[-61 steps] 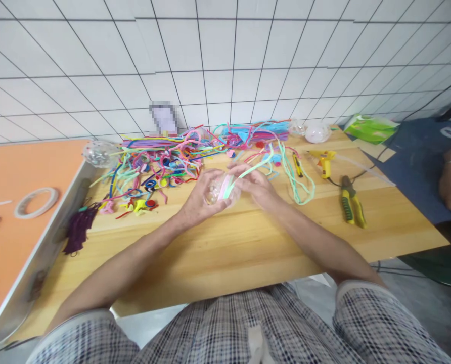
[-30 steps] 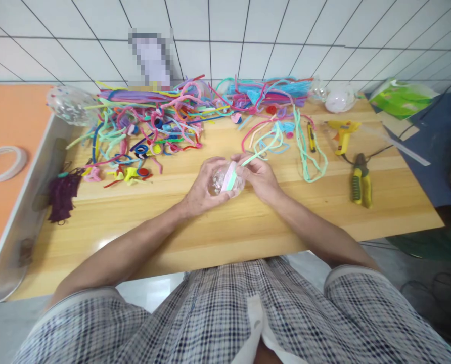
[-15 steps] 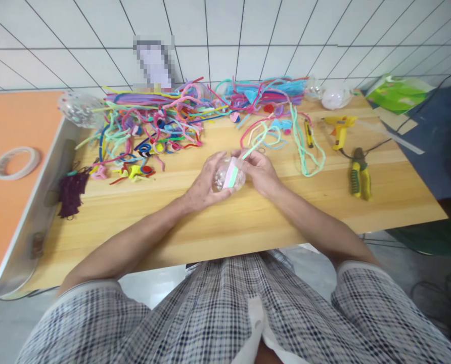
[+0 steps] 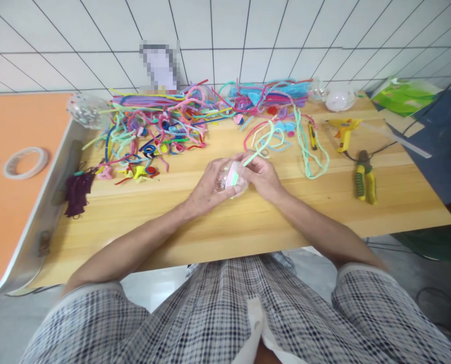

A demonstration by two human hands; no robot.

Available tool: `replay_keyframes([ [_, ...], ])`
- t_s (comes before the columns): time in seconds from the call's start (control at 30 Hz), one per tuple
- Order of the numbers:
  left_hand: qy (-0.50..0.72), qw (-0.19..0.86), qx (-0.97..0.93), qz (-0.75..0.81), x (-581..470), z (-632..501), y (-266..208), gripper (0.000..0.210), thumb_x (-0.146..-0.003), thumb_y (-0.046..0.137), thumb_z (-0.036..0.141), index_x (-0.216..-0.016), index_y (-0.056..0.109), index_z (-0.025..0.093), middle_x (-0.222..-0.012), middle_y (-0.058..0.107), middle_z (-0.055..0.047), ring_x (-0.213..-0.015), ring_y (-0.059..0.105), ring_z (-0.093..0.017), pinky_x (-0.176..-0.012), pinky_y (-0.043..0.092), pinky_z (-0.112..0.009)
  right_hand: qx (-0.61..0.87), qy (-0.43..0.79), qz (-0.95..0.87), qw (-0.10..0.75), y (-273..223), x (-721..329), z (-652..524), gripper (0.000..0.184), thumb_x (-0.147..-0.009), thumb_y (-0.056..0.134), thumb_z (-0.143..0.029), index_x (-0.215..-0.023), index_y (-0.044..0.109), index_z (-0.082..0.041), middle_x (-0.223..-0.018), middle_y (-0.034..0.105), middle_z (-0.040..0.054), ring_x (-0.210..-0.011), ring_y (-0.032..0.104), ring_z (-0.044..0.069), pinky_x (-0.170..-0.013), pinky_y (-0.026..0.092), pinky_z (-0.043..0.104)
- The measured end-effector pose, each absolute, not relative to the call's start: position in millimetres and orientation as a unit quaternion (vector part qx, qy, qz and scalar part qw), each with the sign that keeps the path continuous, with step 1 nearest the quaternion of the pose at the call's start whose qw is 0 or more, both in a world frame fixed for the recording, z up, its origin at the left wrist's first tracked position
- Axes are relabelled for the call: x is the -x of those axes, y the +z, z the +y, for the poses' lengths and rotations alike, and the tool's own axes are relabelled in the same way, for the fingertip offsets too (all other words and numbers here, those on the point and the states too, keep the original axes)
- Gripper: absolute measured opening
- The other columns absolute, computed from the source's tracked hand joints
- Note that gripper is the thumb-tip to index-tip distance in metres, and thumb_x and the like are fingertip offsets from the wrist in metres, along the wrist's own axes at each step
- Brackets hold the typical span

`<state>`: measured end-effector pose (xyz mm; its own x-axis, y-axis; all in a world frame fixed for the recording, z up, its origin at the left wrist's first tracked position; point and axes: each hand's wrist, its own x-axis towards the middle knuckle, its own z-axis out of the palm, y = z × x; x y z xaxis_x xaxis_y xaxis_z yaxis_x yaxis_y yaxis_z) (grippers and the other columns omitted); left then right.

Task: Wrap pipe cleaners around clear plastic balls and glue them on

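My left hand [image 4: 209, 186] is wrapped round a clear plastic ball [image 4: 222, 181] with bits of something shiny inside. Pink and mint-green pipe cleaner bands lie across the middle of the ball. My right hand [image 4: 262, 177] pinches a mint-green pipe cleaner [image 4: 263, 145] against the ball's right side. The pipe cleaner's loose end loops away over the wood towards the back. Both hands are near the middle of the wooden table [image 4: 210, 230], and my fingers hide part of the ball.
Tangled pipe cleaners [image 4: 123, 134] cover the table's back left. On the right are a yellow glue gun [image 4: 345, 132], a utility knife [image 4: 312, 135] and pliers [image 4: 365, 177]. A dark purple tassel bundle [image 4: 77, 194] and a tape roll [image 4: 26, 163] lie at left. Clear balls [image 4: 341, 99] sit behind.
The whole view has shifted slightly, so things appear a little farther right. My hands keep the same hold on the ball and the mint-green pipe cleaner.
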<state>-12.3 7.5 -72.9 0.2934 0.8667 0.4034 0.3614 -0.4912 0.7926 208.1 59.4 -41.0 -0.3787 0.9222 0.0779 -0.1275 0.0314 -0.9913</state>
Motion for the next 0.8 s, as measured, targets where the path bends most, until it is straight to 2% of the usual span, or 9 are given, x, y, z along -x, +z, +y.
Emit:
replay_keyframes([
  [0.13,0.437,0.316,-0.747,0.389,13.1,11.8,-76.8,0.080,-0.107,0.077,0.071,-0.169,0.053,0.027,-0.165,0.064,-0.018,-0.155,0.063,-0.037,-0.132,0.054,-0.057,0.361,0.592,-0.568,0.445,-40.0,-207.4,59.1,0.060,-0.067,0.106,-0.076,-0.089,0.076,-0.029,-0.115,0.083,0.0048,-0.107,0.074,0.025,-0.095,0.065,0.039],
  [0.3,0.432,0.289,-0.781,0.346,14.7,22.4,-87.1,0.123,-0.083,0.097,0.079,-0.178,0.039,0.027,-0.176,0.053,-0.023,-0.165,0.054,-0.046,-0.139,0.049,-0.065,0.364,0.598,-0.545,0.461,-43.6,-206.1,59.6,0.061,-0.065,0.107,-0.074,-0.094,0.079,-0.028,-0.113,0.082,0.0028,-0.098,0.073,0.022,-0.089,0.064,0.037],
  [0.47,0.441,0.264,-0.784,0.347,11.9,24.7,-95.1,0.113,-0.088,0.093,0.071,-0.178,0.039,0.028,-0.175,0.053,-0.022,-0.167,0.053,-0.045,-0.140,0.048,-0.065,0.372,0.605,-0.521,0.473,-47.0,-205.7,63.6,0.061,-0.062,0.108,-0.073,-0.087,0.077,-0.027,-0.119,0.084,0.0031,-0.098,0.074,0.021,-0.085,0.064,0.035],
  [0.63,0.439,0.226,-0.800,0.341,12.2,23.4,-99.5,0.111,-0.094,0.090,0.065,-0.180,0.031,0.028,-0.178,0.048,-0.024,-0.172,0.046,-0.046,-0.144,0.042,-0.068,0.385,0.612,-0.490,0.487,-52.2,-205.9,69.1,0.064,-0.056,0.109,-0.073,-0.089,0.079,-0.028,-0.106,0.083,0.0015,-0.092,0.072,0.020,-0.083,0.063,0.035],
  [0.8,0.422,0.209,-0.815,0.339,14.8,24.1,-102.6,0.102,-0.105,0.076,0.067,-0.183,0.025,0.028,-0.181,0.045,-0.023,-0.173,0.044,-0.045,-0.144,0.040,-0.068,0.385,0.603,-0.509,0.478,-59.2,-207.1,72.3,0.064,-0.066,0.104,-0.079,-0.095,0.076,-0.029,-0.098,0.079,0.0013,-0.093,0.073,0.022,-0.088,0.064,0.037],
])
